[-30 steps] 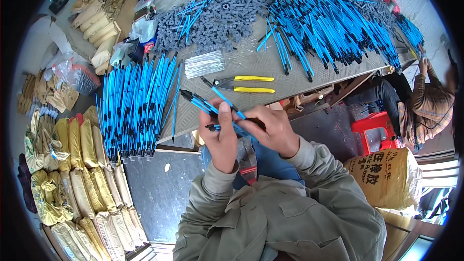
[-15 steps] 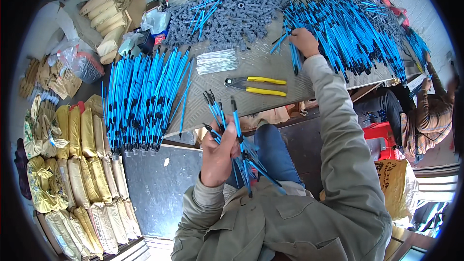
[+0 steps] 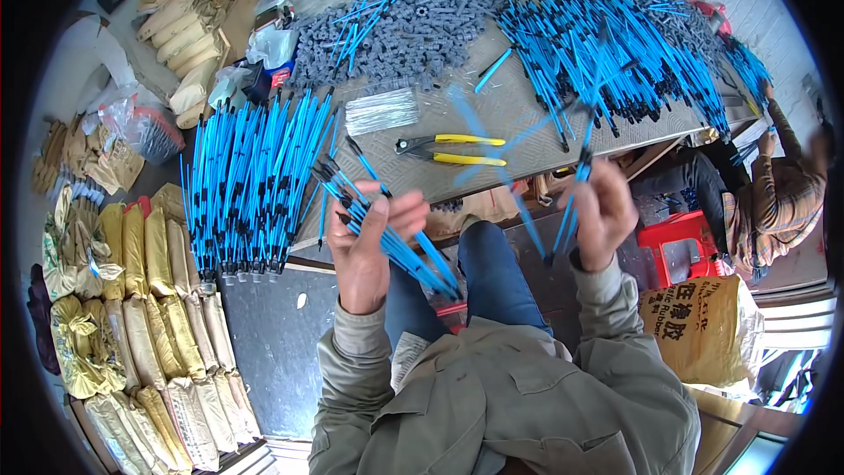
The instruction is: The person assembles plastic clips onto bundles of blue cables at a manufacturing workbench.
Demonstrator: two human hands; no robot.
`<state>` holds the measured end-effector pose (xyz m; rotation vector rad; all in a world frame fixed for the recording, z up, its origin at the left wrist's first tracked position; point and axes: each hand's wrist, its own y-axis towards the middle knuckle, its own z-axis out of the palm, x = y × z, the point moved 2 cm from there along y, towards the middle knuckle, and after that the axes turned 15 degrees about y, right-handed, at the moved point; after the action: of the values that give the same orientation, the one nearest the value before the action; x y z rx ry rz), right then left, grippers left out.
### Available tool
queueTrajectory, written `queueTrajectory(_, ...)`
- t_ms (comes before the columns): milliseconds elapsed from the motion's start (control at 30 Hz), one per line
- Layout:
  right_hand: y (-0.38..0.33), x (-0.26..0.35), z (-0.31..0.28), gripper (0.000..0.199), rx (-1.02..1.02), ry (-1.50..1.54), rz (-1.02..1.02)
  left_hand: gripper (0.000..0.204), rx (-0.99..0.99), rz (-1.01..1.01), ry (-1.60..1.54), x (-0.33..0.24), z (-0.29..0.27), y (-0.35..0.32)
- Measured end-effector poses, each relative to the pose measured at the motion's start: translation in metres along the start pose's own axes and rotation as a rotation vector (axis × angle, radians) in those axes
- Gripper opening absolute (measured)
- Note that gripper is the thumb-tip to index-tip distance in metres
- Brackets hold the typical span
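Note:
In front of my lap, my left hand (image 3: 360, 251) is closed round a small bundle of blue rods with black ends (image 3: 406, 257), its fingers partly stretched out. My right hand (image 3: 603, 211) pinches several more blue rods with black ends (image 3: 586, 149), fanned out and smeared by motion. Pliers with yellow handles (image 3: 470, 159) lie between my hands at the table's near edge. Beyond my right hand is a large heap of blue rods (image 3: 615, 62). To the left, bundled blue rods (image 3: 255, 185) stand in a thick row.
Silvery wires (image 3: 381, 113) lie on the patterned table (image 3: 369, 151), with a heap of grey plastic parts (image 3: 413, 31) behind. Stacked sacks (image 3: 141, 334) fill the left side. A red stool (image 3: 677, 246) and another person (image 3: 778, 202) are at the right.
My right hand has come back from the rod heap toward my body, bringing blue rods. My left hand has shifted left, and its bundle now tilts.

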<state>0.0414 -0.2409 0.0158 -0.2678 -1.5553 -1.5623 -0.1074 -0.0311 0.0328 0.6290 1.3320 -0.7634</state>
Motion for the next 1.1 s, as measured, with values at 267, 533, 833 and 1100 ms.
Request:
queueTrajectory(267,-0.026,0.001,0.051,0.029,0.395,-0.002,0.148,0.022,-0.003,0.035,-0.223,0.003,0.048,0.006)
queueTrajectory(533,0.101,-0.152,0.012,0.017,0.449,-0.987,0.232,0.023,-0.030,0.181,-0.035,0.024,0.011,0.013)
queueTrajectory(833,0.152,-0.199,-0.016,0.019,0.375,-1.175,-0.006,0.023,0.091,-0.049,-0.251,0.005,0.018,-0.004)
queueTrajectory(1100,0.075,-0.052,0.018,0.014,0.103,-0.136,0.181,0.029,0.124,-0.080,-0.194,0.026,0.020,-0.002)
